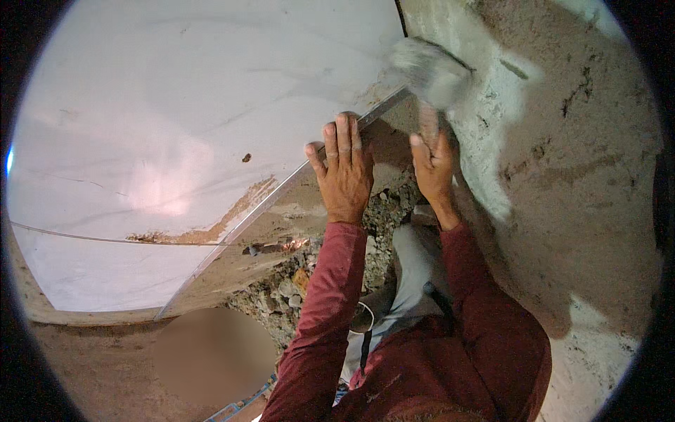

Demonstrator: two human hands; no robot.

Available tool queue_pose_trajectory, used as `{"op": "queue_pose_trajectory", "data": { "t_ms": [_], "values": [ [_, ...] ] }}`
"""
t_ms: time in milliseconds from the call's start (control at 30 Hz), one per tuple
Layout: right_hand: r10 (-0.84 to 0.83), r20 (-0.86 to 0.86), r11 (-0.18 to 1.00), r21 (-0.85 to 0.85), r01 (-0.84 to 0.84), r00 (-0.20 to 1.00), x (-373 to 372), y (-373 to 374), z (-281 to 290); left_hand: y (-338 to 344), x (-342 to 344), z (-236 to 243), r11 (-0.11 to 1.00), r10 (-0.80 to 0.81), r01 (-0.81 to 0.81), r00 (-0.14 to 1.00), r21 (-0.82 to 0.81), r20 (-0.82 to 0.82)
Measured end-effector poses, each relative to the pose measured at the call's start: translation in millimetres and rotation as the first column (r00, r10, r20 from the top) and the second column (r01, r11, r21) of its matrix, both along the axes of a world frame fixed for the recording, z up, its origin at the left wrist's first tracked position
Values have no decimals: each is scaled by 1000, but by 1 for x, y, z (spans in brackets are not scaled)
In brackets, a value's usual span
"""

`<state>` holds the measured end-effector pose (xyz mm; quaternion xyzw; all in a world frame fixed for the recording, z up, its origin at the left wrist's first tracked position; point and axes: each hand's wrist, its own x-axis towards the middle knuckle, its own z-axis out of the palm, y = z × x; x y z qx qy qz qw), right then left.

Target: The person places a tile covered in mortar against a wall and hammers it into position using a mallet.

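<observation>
A large white marble-look slab (190, 91) fills the upper left, its near edge (264, 205) running diagonally toward the wall. My left hand (344, 172) lies across that edge, fingers stretched out on the slab's top and the palm nearer me. My right hand (434, 169) is wrapped round the handle of a mallet (430, 74). The mallet's pale, dusty head is smeared by motion, over the slab's far right corner. Whether it touches the slab, I cannot tell.
A rough plastered wall (562, 155) rises along the right. Below the slab edge lie sandy mortar and gravel rubble (285, 292). A thin string (105, 237) crosses the slab's lower left. Brown crumbs (239, 211) and a small dark lump (246, 157) sit on the slab. A blurred round patch covers the lower left.
</observation>
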<state>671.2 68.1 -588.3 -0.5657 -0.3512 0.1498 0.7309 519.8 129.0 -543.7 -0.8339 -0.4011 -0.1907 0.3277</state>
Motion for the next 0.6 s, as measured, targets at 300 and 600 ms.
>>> {"op": "queue_pose_trajectory", "data": {
  "t_ms": [300,600],
  "values": [
    [70,106,996,53,-76,992,2,-12,2,-31,-2,2,998,53,-52,998,-34,27],
    [125,-7,992,-24,-125,992,-28,-28,-16,-40,-40,11,992,-52,58,997,-109,57]
  ]
}}
